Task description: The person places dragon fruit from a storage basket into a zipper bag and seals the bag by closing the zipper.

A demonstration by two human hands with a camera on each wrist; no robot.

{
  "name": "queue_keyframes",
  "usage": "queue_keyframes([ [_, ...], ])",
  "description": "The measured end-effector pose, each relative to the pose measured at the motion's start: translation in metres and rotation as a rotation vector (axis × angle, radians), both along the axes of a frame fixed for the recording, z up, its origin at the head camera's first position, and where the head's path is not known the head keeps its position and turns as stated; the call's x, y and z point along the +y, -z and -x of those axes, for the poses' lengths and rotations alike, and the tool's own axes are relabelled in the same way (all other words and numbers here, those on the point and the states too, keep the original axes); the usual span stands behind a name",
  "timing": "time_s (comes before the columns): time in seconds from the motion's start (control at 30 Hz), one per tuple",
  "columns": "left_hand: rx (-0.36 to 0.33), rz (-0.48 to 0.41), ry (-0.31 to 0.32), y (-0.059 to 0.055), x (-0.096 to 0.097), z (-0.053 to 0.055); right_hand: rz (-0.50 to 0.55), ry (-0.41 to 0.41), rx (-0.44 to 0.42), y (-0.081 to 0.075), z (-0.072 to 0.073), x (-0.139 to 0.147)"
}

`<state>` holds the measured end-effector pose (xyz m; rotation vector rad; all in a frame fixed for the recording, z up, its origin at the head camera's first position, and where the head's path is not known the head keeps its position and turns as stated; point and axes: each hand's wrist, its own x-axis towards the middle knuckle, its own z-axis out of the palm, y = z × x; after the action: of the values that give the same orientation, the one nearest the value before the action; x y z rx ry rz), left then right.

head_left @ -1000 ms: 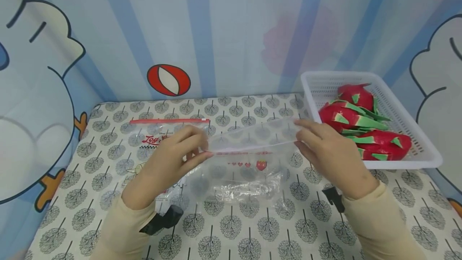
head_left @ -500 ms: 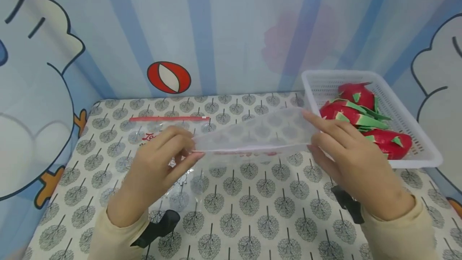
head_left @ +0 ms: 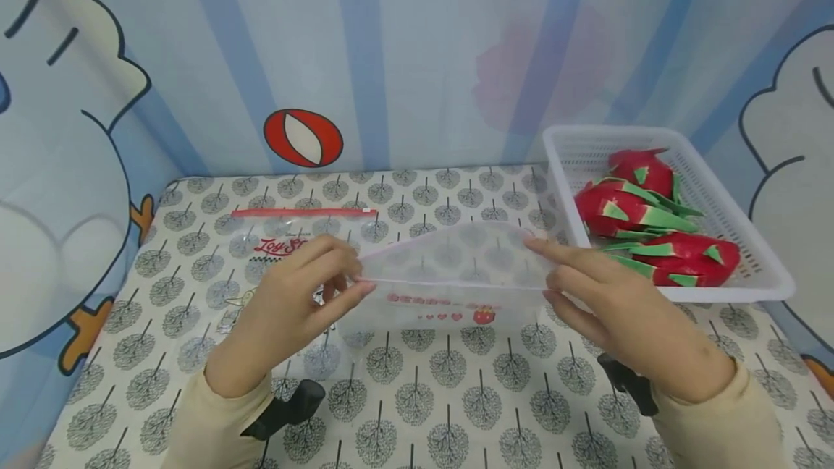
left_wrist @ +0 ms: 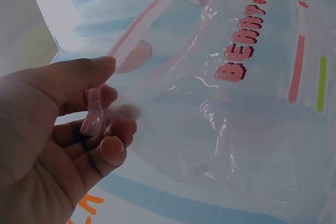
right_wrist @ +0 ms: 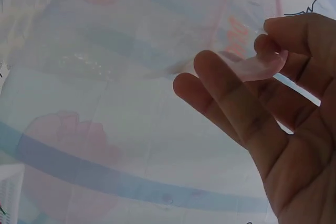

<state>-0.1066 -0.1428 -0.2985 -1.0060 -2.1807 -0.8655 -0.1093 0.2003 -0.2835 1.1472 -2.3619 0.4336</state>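
Observation:
A clear zip bag [head_left: 443, 306] with pink lettering and a strawberry print hangs between both hands, its pink-edged mouth spread apart. The left hand [head_left: 300, 295] pinches the left end of the mouth; in the left wrist view, the bag's rim [left_wrist: 142, 24] runs out from under the thumb, and "BERRY" reads on the plastic. At the other end, the right hand [head_left: 612, 302] holds the rim. In the right wrist view its thumb pinches the pink edge [right_wrist: 260, 69], while other fingers [right_wrist: 226, 87] reach out along the mouth. The bag looks flat, with nothing visible inside.
A second clear bag with a red slider strip [head_left: 306, 213] lies on the tree-print cloth [head_left: 417, 396], partly behind the left hand. At the right stands a white basket [head_left: 723, 295] with several red dragon fruits [head_left: 691, 255]. A cartoon-printed curtain [head_left: 430, 56] backs the table.
The right hand has moved right and the mouth of the bag has been drawn wider. The bag's printed front tilted out of sight, then came back into view. Basket and second bag stayed put.

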Motion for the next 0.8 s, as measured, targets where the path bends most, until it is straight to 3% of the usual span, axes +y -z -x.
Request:
queue_keyframes([
  [0.23, 0.035, -0.005, 0.036, 0.0025, 0.0039, 0.0034, 0.016, -0.095, -0.004, 0.0037, 0.0041, -0.0004],
  [0.43, 0.047, -0.003, 0.043, 0.0041, 0.0024, 0.0054, 0.001, -0.035, 0.009, 0.0030, 0.0059, 0.0007],
  [0.57, 0.072, 0.019, 0.057, 0.0052, 0.0067, 0.0066, -0.015, -0.038, -0.026, 0.0042, 0.0067, -0.0036],
  [0.8, 0.077, 0.014, 0.043, 0.0053, 0.0058, 0.0083, 0.004, -0.135, -0.099, 0.0053, 0.0091, -0.0021],
])
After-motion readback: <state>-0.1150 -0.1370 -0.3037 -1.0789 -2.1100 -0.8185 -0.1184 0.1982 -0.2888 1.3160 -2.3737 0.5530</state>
